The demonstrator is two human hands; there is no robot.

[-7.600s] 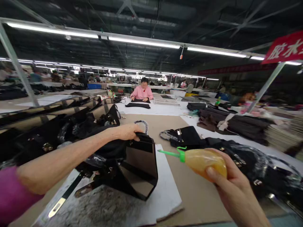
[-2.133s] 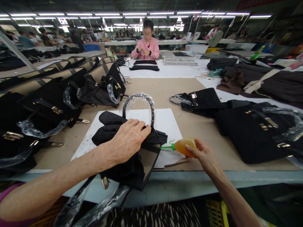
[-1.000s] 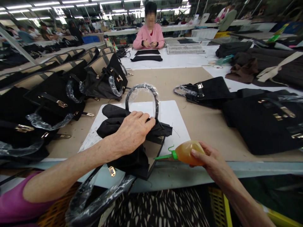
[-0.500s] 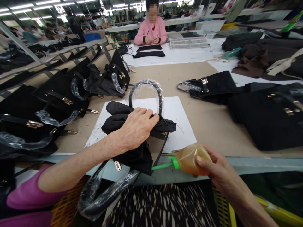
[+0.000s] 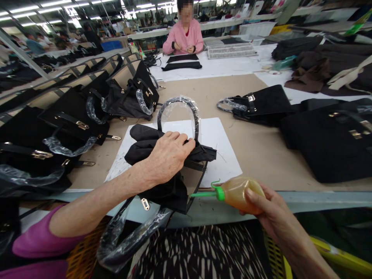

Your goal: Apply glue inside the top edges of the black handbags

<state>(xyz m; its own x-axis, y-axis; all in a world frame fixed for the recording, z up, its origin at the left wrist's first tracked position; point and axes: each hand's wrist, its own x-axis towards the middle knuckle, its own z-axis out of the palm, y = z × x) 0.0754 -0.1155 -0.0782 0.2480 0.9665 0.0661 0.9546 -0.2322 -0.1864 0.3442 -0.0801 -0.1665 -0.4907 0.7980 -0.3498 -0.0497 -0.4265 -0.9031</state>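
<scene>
Head view, black handbag [image 5: 171, 170] folded open, plastic-wrapped handle [image 5: 178, 112]

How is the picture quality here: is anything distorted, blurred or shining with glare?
Head view: straight table edge bows from wide-angle distortion; clear plastic-wrapped black handle shows small highlights; amber squeeze bottle with green nozzle in the right hand is sharp; far background is soft.
</scene>
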